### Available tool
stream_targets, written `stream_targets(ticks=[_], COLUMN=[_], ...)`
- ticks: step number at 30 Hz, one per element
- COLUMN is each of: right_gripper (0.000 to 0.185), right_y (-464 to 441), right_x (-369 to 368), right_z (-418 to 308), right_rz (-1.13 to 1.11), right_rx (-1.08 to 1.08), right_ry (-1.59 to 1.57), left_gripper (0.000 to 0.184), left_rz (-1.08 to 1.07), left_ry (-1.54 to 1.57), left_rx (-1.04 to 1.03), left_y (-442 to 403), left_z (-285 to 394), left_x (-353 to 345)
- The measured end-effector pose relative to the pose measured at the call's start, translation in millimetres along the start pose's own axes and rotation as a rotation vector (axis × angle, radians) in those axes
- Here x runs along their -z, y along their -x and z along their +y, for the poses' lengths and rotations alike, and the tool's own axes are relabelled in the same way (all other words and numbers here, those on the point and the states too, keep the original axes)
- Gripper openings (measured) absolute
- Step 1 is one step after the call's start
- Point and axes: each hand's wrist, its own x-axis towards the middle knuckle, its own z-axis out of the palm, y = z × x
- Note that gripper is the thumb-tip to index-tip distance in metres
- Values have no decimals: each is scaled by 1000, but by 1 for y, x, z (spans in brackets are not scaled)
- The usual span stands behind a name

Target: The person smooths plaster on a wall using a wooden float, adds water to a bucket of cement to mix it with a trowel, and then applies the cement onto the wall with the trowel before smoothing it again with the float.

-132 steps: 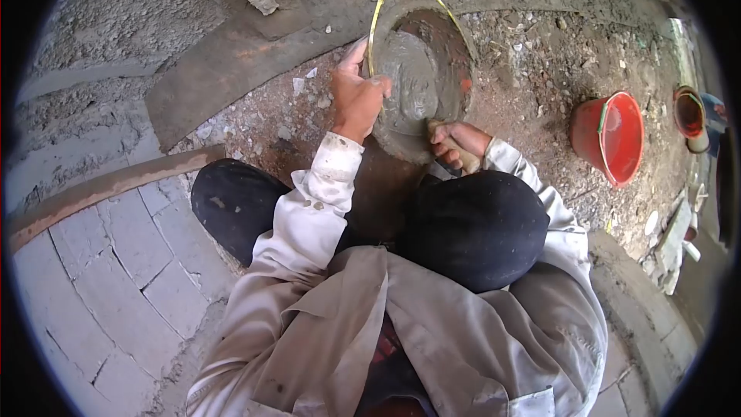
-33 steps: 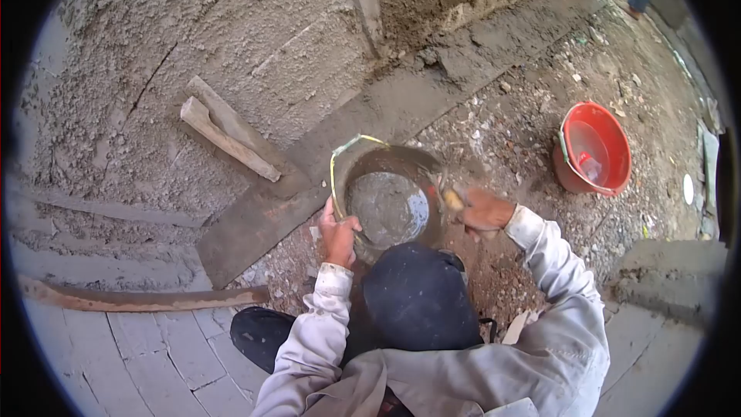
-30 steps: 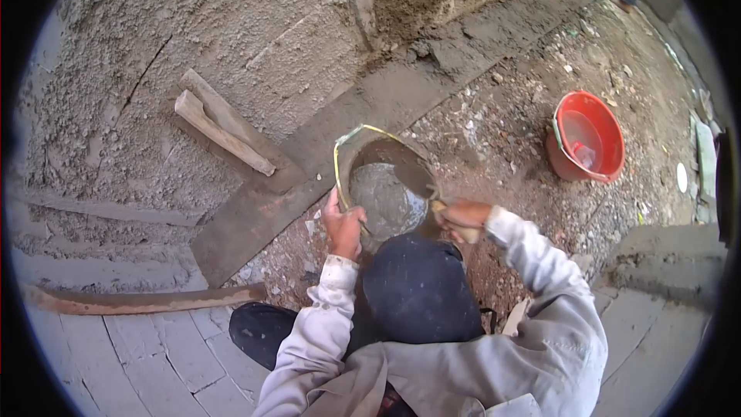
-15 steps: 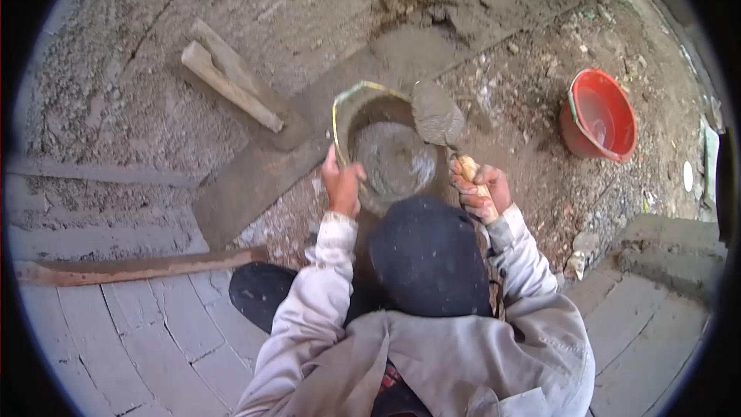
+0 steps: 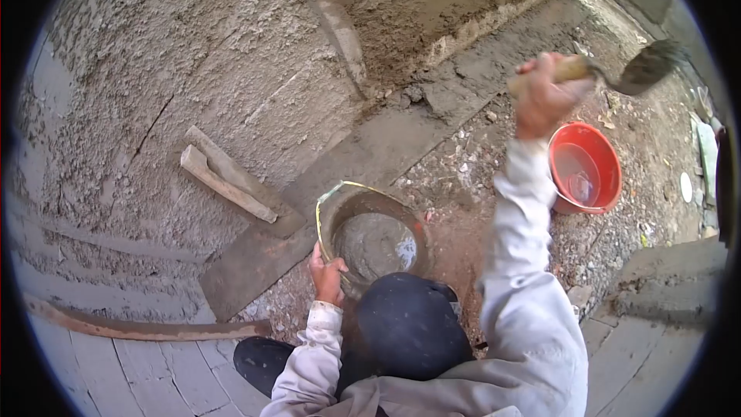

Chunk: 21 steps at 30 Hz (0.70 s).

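My left hand (image 5: 327, 276) is closed on the near left rim of a mortar bucket (image 5: 423, 251). Wet grey mortar (image 5: 374, 245) lies inside the bucket, and its yellow-green handle rests against the left side of the rim. Raised at the upper right, my right hand (image 5: 546, 99) grips the wooden handle of a trowel (image 5: 652, 67). The trowel's blade points right, beyond the red bucket, and is blurred; whether mortar lies on it is hard to tell. My dark-clad knee (image 5: 413, 324) is against the near side of the mortar bucket.
A red bucket (image 5: 606, 174) with liquid stands on the rubble at right. A wooden float (image 5: 228, 185) rests on a mortar-covered board (image 5: 255, 266) at left. A long wooden strip (image 5: 154, 330) lies on the grey bricks (image 5: 181, 371). Rough plastered wall (image 5: 231, 54) rises behind.
My right hand has lifted the trowel from beside the mortar bucket up and to the right, above the red bucket. My left hand has stayed on the rim while the view shifted.
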Motion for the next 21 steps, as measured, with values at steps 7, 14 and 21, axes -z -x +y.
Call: stream_targets(ticks=[7, 14, 21], right_gripper=[33, 16, 13], right_y=[129, 197, 379], right_x=[12, 78, 185], right_z=[159, -46, 26], right_rz=[-1296, -1787, -413], right_rx=[-367, -1350, -2469], right_ry=[1100, 514, -559], left_gripper=[75, 76, 76], left_rz=[-25, -30, -98], left_ry=[-35, -20, -122], left_rx=[-28, -84, -166], left_y=[-2, 2, 17], left_z=[3, -1, -33], left_x=[6, -1, -20])
